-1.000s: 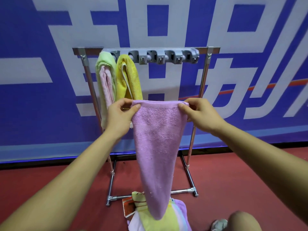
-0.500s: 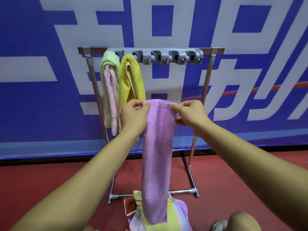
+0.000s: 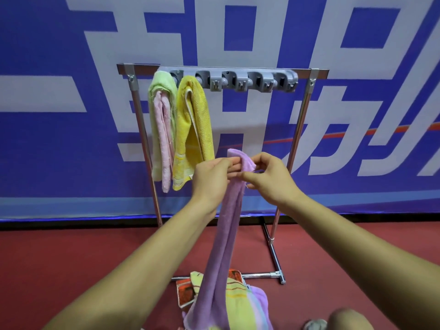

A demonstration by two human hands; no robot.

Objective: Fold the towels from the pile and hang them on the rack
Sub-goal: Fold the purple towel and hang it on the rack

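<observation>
Both bare forearms stretch forward and converge in the middle of the view, where the left hand (image 3: 212,178) and right hand (image 3: 270,181) sit close together, fingers curled, pinching the bunched top of the purple towel (image 3: 226,234).

The lilac towel (image 3: 228,225) is soft, matt terry cloth. At ten o'clock the yellow towel (image 3: 197,134) shows a coarser looped pile. The rack (image 3: 301,120) has shiny polished metal tubes; its grey hook strip (image 3: 252,79) at twelve o'clock is probably matt plastic. The red floor (image 3: 71,258) is matt.
</observation>
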